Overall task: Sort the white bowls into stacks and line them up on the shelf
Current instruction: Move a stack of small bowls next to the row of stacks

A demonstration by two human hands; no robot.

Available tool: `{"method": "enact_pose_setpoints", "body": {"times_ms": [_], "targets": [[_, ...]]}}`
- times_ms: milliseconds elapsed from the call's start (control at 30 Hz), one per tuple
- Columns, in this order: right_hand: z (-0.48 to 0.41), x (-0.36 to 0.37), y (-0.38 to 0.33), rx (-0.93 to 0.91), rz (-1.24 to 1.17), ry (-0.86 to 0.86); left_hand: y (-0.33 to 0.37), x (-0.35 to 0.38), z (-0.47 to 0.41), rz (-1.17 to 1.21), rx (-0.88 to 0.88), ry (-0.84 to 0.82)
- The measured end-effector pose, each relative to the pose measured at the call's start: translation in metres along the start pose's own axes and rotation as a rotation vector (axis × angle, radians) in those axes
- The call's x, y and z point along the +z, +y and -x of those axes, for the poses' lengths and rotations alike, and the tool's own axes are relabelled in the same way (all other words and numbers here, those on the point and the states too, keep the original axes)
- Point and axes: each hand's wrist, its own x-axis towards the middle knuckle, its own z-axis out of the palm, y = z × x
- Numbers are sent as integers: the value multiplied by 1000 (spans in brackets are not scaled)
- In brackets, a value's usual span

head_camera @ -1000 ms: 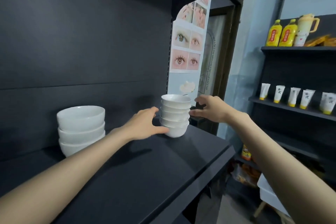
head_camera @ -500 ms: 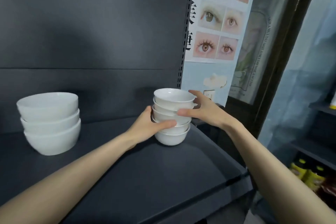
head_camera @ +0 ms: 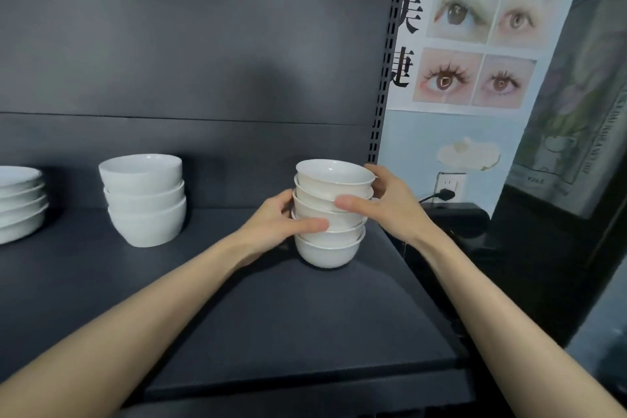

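Hands: left hand and right hand clasp small-bowl stack from both sides, likely steadying it; stands right on shelf. Larger-bowl stack left, well apart.

Your left forearm and right forearm: bare to the frame edge. Your left hand and right hand: bare too, thumbnails short, plain.

— The small bowls between the left hand and the right hand?
— Plain white, like the bigger bowls left of the left hand.
— The shelf beneath the hands?
— Charcoal, unpatterned. Right of the right hand, the poster is pale blue with black characters.
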Motion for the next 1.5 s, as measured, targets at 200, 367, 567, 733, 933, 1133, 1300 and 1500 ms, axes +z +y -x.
{"method": "enact_pose_setpoints", "body": {"times_ms": [200, 367, 567, 733, 933, 1133, 1300, 1500], "targets": [[-1, -2, 0, -9, 9, 1, 3, -1, 0, -12, 10, -33], [-1, -1, 0, -8, 13, 4, 1, -3, -1, 0, 0, -72], [-2, 0, -1, 8, 2, -11, 1, -2, -1, 6, 2, -75], [-1, 1, 2, 33, -31, -26, -3, -2, 0, 37, -20, -90], [2, 0, 8, 61, -118, -86, -13, 8, 7, -2, -36, -104], [4, 4, 20, 95, -191, -135, -10, 20, 14, 7, 34, -71], [2, 7, 24, 60, -186, -96, -7, 27, 19, 25, 36, -5], [-1, 15, 11, 27, -173, -133, 0, 14, 32, -6, 2, 106]]}}
